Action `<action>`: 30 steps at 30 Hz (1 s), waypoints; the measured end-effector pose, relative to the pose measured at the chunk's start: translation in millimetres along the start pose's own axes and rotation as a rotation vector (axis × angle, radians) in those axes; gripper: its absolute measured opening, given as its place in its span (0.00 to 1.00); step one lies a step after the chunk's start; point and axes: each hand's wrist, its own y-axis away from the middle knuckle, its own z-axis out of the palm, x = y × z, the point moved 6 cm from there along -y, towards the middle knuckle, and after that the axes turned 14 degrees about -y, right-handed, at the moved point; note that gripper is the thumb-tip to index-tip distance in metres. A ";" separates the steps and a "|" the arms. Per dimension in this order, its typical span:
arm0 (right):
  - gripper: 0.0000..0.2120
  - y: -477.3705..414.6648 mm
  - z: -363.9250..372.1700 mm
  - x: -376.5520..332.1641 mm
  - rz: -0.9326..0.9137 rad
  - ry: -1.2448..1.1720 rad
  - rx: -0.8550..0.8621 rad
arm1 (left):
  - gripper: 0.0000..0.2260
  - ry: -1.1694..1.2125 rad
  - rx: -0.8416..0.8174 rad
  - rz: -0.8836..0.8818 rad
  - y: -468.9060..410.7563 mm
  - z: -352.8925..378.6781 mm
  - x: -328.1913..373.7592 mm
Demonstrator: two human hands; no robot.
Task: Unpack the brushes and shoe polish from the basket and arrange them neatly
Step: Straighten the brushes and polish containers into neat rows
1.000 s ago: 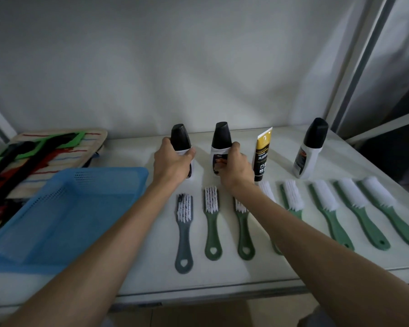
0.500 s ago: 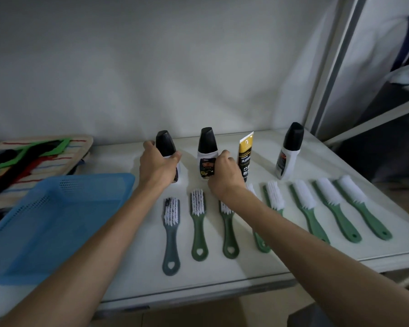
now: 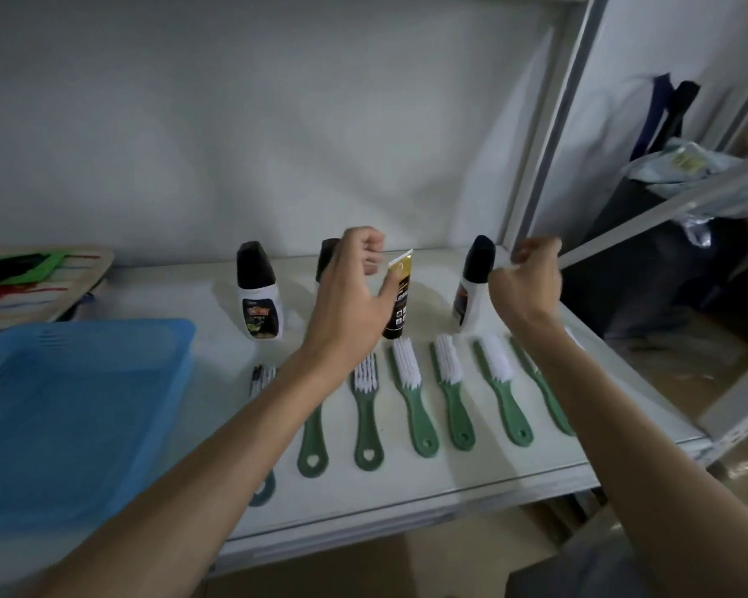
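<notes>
A row of shoe polish stands at the back of the white shelf: a black-capped white bottle, a second bottle mostly hidden behind my left hand, a black and gold tube, and another black-capped bottle. In front lie several green brushes with white bristles, handles toward me. A grey brush is largely covered by my left forearm. My left hand hovers above the shelf with fingers curled and nothing in it. My right hand, blurred, is curled beside the right bottle and touches nothing.
A blue plastic basket with nothing in it sits at the left of the shelf. Behind it lies a striped cloth bag. A metal shelf post rises at the back right, and dark bags stand beyond it.
Both hands have let go of the two left bottles, lifted and shifted right. The view has swung to the right.
</notes>
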 end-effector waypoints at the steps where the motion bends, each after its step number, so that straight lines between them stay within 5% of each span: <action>1: 0.26 -7.6 3.6 18.4 0.115 -0.008 -0.082 | 0.17 -0.014 -0.021 -0.015 1.9 9.4 0.3; 4: 0.36 -14.4 18.7 51.4 0.283 -0.065 -0.289 | 0.24 -0.068 -0.070 -0.105 2.0 29.2 -1.2; 9: 0.35 -19.4 37.8 54.5 0.178 -0.078 -0.436 | 0.32 -0.095 -0.175 -0.277 -3.1 52.5 -15.0; 15: 0.25 -26.1 40.3 63.0 0.225 -0.029 -0.518 | 0.15 -0.076 -0.268 -0.439 0.6 71.2 -33.3; 23: 0.13 -30.5 35.0 79.4 0.236 0.004 -0.424 | 0.07 -0.050 -0.297 -0.529 15.4 87.9 -53.6; 30: 0.38 -18.4 56.1 80.4 0.249 0.153 -0.448 | 0.06 -0.069 -0.321 -0.479 16.3 87.4 -52.1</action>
